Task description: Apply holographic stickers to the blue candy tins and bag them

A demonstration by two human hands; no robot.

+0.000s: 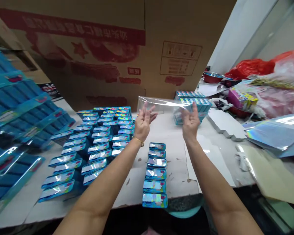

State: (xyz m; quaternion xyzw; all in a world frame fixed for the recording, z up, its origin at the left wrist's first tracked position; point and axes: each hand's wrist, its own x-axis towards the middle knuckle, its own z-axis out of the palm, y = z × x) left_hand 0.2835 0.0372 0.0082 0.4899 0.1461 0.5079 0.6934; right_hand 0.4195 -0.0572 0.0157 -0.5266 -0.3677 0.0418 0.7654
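Note:
A clear plastic cover (pixel 163 103) is held up between both hands, above the middle of the table. My left hand (pixel 143 124) grips its left end, with some fingers stretched out along it. At the other end my right hand (pixel 191 123) has hold of it, its forefinger pointing up and the fingers partly blurred. Below and between my forearms runs a single column of small blue boxes (pixel 155 186) with shiny printed tops. More of these blue boxes (pixel 99 147) stand in several rows beside my left arm.
A large cardboard box (pixel 152 65) walls off the back. Stacked packs of blue boxes (pixel 14 98) rise at the left. Behind my right hand sit wrapped packs (pixel 196 101). White card pieces (pixel 225 124), shiny sheets (pixel 276 133) and red plastic bags (pixel 252 68) lie at the right.

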